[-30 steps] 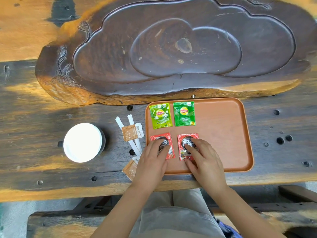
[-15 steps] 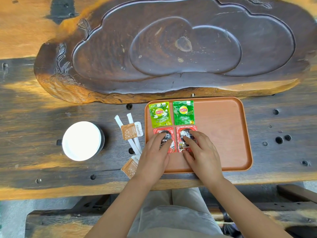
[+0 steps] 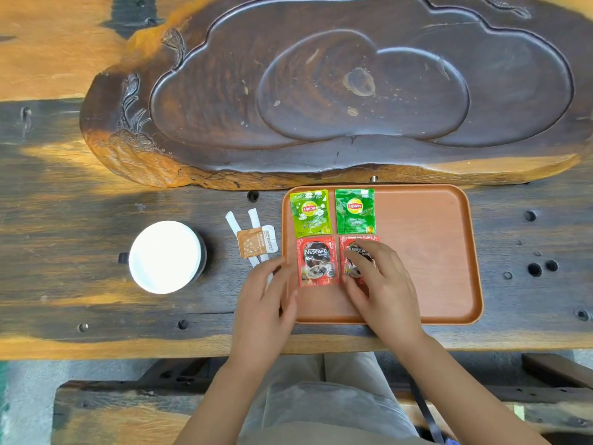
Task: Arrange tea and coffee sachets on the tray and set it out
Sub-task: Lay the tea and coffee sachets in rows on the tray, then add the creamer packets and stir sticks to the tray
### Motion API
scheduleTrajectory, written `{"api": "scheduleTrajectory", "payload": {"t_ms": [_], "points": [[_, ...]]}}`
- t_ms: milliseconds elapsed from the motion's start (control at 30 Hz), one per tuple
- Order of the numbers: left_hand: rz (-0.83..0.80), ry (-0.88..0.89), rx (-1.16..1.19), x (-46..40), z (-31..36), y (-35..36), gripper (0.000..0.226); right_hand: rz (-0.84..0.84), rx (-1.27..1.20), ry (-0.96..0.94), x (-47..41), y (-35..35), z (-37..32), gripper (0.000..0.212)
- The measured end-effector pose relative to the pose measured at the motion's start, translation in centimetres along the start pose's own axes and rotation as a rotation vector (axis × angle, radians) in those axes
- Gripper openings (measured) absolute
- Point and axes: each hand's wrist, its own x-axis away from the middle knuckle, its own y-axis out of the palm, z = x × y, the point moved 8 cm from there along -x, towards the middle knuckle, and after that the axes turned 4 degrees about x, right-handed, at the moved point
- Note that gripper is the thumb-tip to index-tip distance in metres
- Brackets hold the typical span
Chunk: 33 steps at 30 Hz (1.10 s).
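Pressing right hand (image 3: 378, 281) on red sachet (image 3: 353, 252), tray (image 3: 433, 252)

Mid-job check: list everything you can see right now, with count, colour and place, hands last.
tray: 1, orange-brown, on the table's near right.
Lipton tea sachets: 2, green, side by side on the tray's far left.
Nescafe coffee sachets: 2, red, just below the tea; the right one partly covered.
stick sachets: 2 visible, white, on the table left of the tray.
small packets: orange and white, on the sticks; count unclear.
cup: 1, white, further left.
carved tea board: 1, dark wood, behind the tray.
table: 1, dark and yellow wood.
left hand: at the tray's left edge, empty.
right hand: fingers on the right coffee sachet.
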Motion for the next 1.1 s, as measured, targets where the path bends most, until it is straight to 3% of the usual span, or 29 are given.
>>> {"api": "scheduleTrajectory", "payload": {"t_ms": [100,233,400,500,867,1100], "points": [[0.086,-0.116,-0.017,2.3,-3.0,-2.7,0.034,-0.047,-0.032,-0.091,-1.7,0.9,-2.7,0.03],[0.037,-0.212,-0.125,4.2,-5.9,-3.1,0.041,-0.116,-0.038,-0.275,-4.5,3.1,-7.5,0.027],[-0.097,-0.14,-0.194,4.3,-5.6,-1.0,0.051,-0.253,0.051,-0.424,-6.5,6.0,-10.9,0.029],[-0.105,-0.123,-0.212,4.1,-5.5,-0.1,0.049,-0.322,0.11,-0.432,-6.9,7.3,-11.0,0.03],[-0.008,-0.111,-0.101,3.8,-5.6,-0.8,0.02,-0.209,0.148,-0.407,-7.9,8.1,-11.3,0.026],[0.057,-0.135,0.029,4.1,-5.1,-2.1,0.02,-0.203,-0.137,-0.319,-6.1,5.0,-9.4,0.012]]}}
